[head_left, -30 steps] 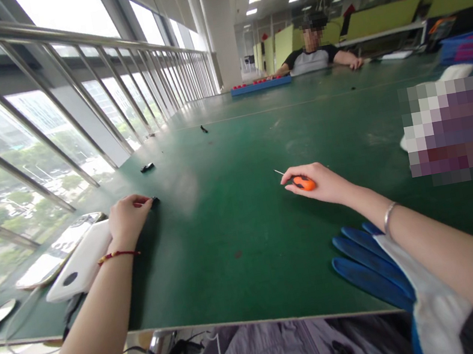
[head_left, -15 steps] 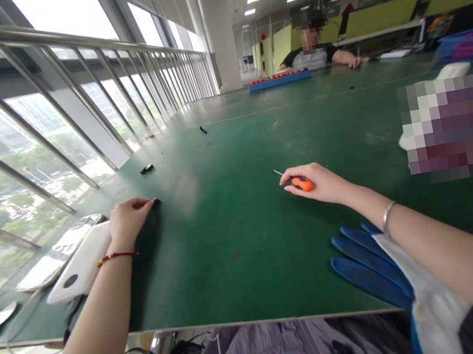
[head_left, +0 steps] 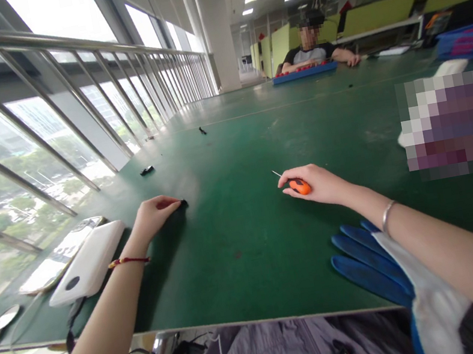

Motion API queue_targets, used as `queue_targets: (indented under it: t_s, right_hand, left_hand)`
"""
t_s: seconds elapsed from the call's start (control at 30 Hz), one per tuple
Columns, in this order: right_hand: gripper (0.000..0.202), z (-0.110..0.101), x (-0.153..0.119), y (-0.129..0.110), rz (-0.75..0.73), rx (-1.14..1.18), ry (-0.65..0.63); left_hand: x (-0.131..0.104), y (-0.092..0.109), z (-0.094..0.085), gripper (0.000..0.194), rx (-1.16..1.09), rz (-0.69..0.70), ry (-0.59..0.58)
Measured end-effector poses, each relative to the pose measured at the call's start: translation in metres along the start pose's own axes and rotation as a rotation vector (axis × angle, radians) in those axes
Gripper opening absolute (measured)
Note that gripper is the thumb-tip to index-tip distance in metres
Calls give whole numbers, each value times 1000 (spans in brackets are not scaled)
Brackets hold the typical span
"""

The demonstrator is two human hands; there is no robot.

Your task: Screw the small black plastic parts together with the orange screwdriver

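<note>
My left hand (head_left: pixel 157 214) pinches a small black piece (head_left: pixel 183 203) between thumb and fingertips, just over the green tabletop; most of the piece is covered, and its kind cannot be made out. Wrapped in my right hand (head_left: pixel 315 182) is a screwdriver (head_left: pixel 299 186) with an orange and black handle, its thin metal shaft pointing up and to the left. Beneath my right forearm lies a blue and white work glove (head_left: pixel 370 257). A black part (head_left: pixel 147 171) rests on the table beyond my left hand, and a smaller black part (head_left: pixel 203 130) lies farther back.
Left of my left arm lie a white power bank (head_left: pixel 89 261) and a phone (head_left: pixel 61 257) with a cable. A metal railing (head_left: pixel 73 59) borders the left side. Across the table (head_left: pixel 246 285), a person (head_left: pixel 313 53) sits behind a blue tray (head_left: pixel 305 73). A blue basket (head_left: pixel 469 43) stands at right.
My left hand has moved right with the small black piece, farther from the power bank. My right hand has barely shifted. The blue tray across the table has slid right.
</note>
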State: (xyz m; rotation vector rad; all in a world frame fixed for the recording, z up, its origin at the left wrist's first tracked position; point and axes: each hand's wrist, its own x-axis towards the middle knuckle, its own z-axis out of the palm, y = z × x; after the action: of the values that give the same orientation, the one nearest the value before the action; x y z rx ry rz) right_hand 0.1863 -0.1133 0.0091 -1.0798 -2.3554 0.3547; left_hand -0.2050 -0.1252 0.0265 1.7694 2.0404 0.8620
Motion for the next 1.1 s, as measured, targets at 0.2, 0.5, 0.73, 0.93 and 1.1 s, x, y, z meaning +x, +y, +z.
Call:
queue_targets:
  t_s: [0.2, 0.5, 0.73, 0.93, 1.1]
  right_hand:
    - [15, 1, -1, -9, 1, -18, -11]
    - [17, -3, -2, -11, 32, -18, 23]
    - [15, -7, -2, -10, 46, -2, 64]
    - [16, -6, -2, -9, 51, -6, 90]
    - [15, -6, -2, -11, 11, 30, 113]
  left_hand:
    - [-5, 45, 40, 34, -65, 228, -186]
    - [-15, 119, 117, 19, -219, 489, -370]
    - [-24, 157, 153, 9, -130, 598, -283]
    - [-14, 136, 145, 8, -121, 643, -233]
    - [-7, 128, 138, 9, -12, 625, -125]
